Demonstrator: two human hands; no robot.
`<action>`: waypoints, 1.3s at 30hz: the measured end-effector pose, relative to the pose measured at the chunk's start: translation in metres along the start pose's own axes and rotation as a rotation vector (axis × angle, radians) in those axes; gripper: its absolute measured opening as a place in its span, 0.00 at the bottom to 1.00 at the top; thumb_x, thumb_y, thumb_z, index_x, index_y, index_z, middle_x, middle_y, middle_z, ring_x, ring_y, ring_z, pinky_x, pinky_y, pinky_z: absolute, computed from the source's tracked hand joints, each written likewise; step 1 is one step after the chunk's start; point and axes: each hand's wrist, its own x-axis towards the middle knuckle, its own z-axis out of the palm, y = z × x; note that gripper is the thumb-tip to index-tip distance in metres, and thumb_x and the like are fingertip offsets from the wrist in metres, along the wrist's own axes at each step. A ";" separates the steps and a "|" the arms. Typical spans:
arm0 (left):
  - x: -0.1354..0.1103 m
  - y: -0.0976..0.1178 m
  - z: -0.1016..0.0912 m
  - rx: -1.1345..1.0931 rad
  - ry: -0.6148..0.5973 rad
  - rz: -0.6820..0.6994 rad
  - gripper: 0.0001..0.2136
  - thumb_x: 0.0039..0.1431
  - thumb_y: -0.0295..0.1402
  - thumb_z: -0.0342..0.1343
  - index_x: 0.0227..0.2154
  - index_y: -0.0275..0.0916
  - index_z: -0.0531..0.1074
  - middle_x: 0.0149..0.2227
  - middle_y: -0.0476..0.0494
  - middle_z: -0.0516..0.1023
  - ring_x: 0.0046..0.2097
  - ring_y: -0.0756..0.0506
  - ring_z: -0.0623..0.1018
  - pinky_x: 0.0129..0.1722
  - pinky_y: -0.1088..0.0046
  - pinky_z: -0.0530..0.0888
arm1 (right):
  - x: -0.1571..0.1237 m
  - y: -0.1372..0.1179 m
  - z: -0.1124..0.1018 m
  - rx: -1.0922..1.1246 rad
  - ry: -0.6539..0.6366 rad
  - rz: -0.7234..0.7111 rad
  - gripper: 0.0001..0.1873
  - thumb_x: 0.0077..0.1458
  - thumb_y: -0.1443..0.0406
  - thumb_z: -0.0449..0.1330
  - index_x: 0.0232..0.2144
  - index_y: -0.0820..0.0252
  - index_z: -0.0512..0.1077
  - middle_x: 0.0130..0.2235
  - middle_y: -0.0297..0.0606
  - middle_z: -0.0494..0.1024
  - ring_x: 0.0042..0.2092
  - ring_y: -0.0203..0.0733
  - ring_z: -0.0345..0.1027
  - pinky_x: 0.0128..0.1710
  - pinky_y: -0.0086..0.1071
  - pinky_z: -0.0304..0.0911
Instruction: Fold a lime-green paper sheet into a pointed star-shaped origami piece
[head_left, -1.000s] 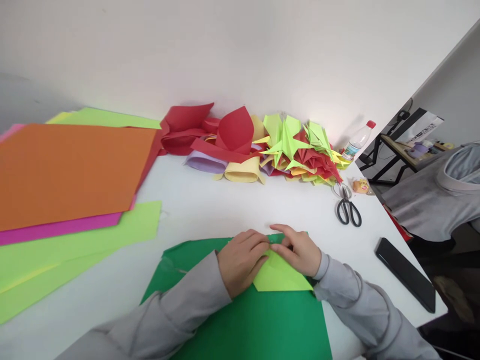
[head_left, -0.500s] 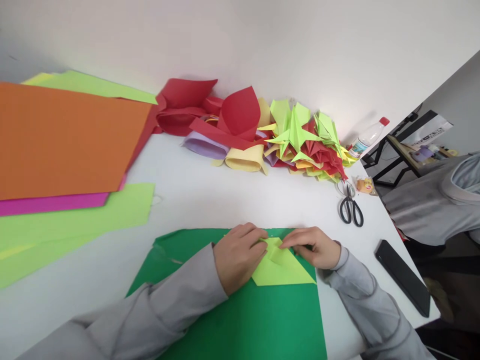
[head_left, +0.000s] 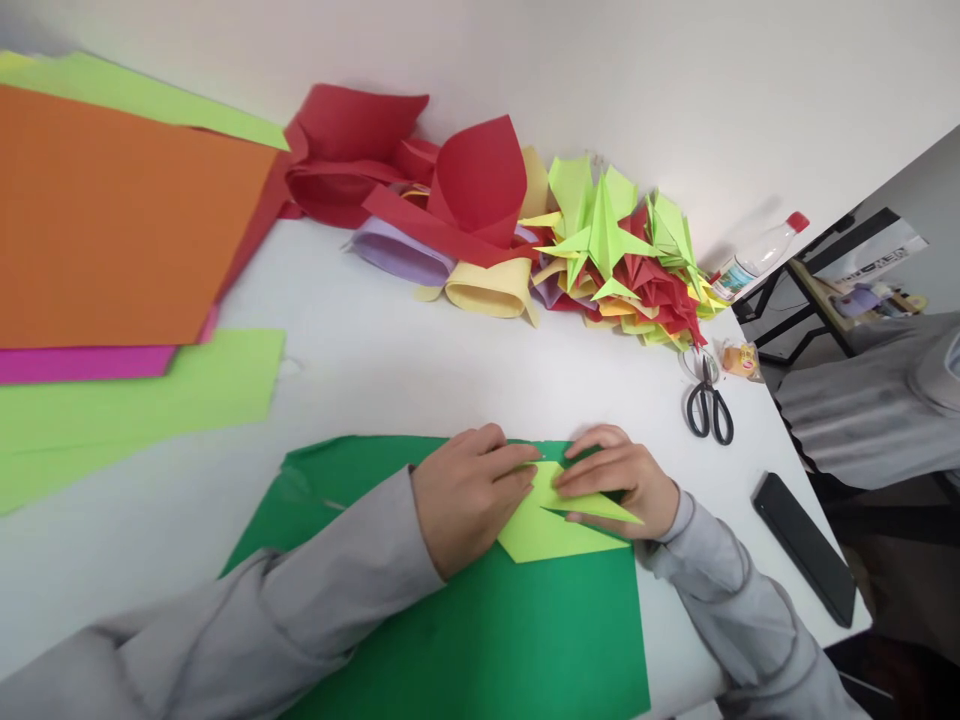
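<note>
A yellow-green sheet of folded paper (head_left: pixel 529 535) lies on the large green sheet (head_left: pixel 480 640), with two pointed flaps spread apart toward the right. My left hand (head_left: pixel 472 495) pinches the paper's left upper edge between thumb and fingers. On the other side, my right hand (head_left: pixel 619 480) grips the upper pointed flap, thumb beneath and fingers on top, and holds it raised off the lower one. Part of the paper's left side is hidden behind my left hand.
Black-handled scissors (head_left: pixel 709 405) and a black phone-like slab (head_left: pixel 806 548) lie to the right. Folded paper pieces (head_left: pixel 604 240) are heaped along the wall, near a plastic bottle (head_left: pixel 757 260). Coloured sheets (head_left: pixel 120 220) are stacked at left. A person's grey garment (head_left: pixel 870 400) shows at far right.
My right hand has taken hold of the upper flap and lifted it, so a gap now parts the two points. My left hand stays on the paper. The view has shifted slightly.
</note>
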 end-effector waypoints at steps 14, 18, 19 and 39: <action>-0.005 0.004 -0.004 -0.113 -0.100 0.035 0.12 0.60 0.24 0.45 0.39 0.37 0.74 0.39 0.40 0.75 0.36 0.44 0.68 0.34 0.64 0.69 | -0.005 0.003 -0.005 -0.033 -0.069 0.031 0.11 0.58 0.57 0.56 0.29 0.52 0.76 0.32 0.35 0.82 0.47 0.45 0.69 0.59 0.48 0.45; -0.001 0.010 -0.009 -0.103 -0.130 0.024 0.11 0.62 0.27 0.45 0.35 0.37 0.74 0.38 0.42 0.73 0.35 0.44 0.67 0.33 0.64 0.66 | -0.003 0.001 -0.004 -0.004 -0.014 0.032 0.12 0.56 0.56 0.59 0.24 0.52 0.74 0.24 0.32 0.79 0.42 0.44 0.71 0.59 0.48 0.46; -0.001 0.012 -0.010 -0.090 -0.134 0.023 0.11 0.62 0.27 0.45 0.35 0.38 0.74 0.38 0.42 0.73 0.35 0.44 0.67 0.33 0.64 0.66 | -0.002 0.002 -0.002 0.011 -0.005 0.062 0.13 0.56 0.55 0.60 0.23 0.53 0.74 0.23 0.33 0.78 0.42 0.44 0.71 0.58 0.47 0.48; -0.006 0.016 -0.004 -0.138 -0.091 -0.020 0.10 0.60 0.25 0.45 0.31 0.37 0.73 0.35 0.39 0.72 0.35 0.43 0.69 0.34 0.63 0.68 | 0.000 -0.014 0.033 -0.343 0.368 0.388 0.10 0.54 0.62 0.60 0.36 0.55 0.63 0.26 0.32 0.73 0.37 0.46 0.69 0.45 0.43 0.59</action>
